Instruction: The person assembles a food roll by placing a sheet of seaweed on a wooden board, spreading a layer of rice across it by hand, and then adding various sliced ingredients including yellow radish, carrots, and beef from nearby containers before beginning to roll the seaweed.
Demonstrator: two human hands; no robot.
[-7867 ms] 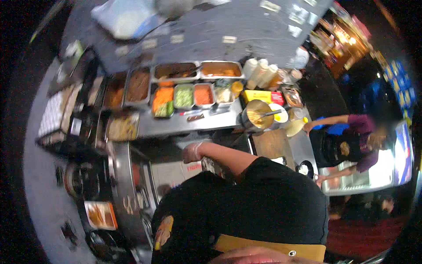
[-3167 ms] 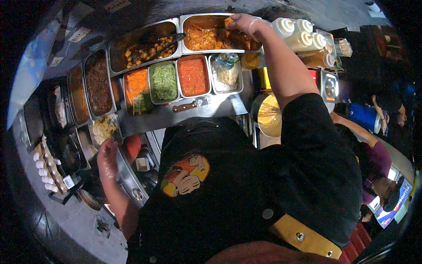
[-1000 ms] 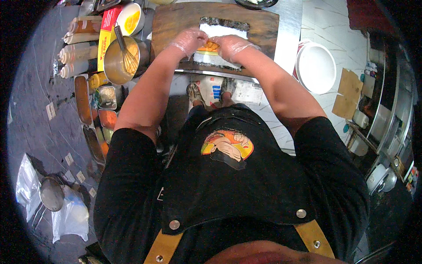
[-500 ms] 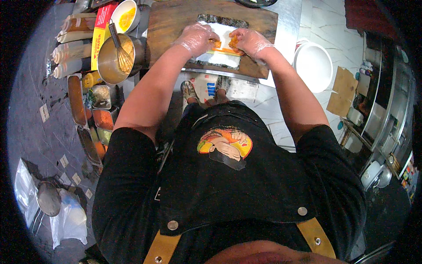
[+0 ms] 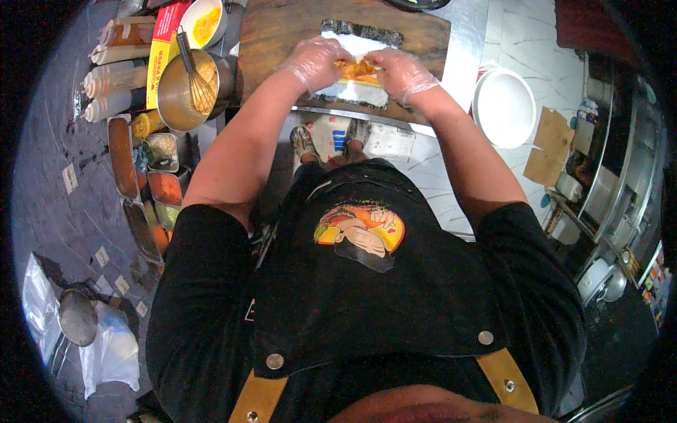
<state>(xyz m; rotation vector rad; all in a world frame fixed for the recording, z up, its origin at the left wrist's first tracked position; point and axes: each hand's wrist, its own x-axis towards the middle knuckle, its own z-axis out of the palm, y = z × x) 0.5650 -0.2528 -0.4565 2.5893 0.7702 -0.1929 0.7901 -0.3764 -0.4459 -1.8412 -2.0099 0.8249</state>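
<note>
On the dark wooden board [image 5: 271, 39] lies a sheet of nori [image 5: 361, 31] spread with white rice [image 5: 345, 44]. A strip of fillings, orange and pale yellow-green, runs across the rice. On top of this strip are golden-brown fried pieces [image 5: 358, 69], whose exact kind I cannot make out. My left hand [image 5: 317, 62], in a clear plastic glove, pinches the left end of these pieces. From the other side my right hand [image 5: 405, 75], gloved the same way, has its fingertips closed on their right end. Some of the rice is hidden beneath both hands.
Left of the board stand a metal bowl [image 5: 169, 95] with a whisk [image 5: 196, 81] in it, a white bowl [image 5: 215, 14] with yellow contents, squeeze bottles [image 5: 116, 79] and metal ingredient trays [image 5: 166, 189]. To the right is a round white tub [image 5: 504, 109].
The fried pieces, earlier apart under each hand, now meet in the middle of the rice as one row. My hands remain at its two ends.
</note>
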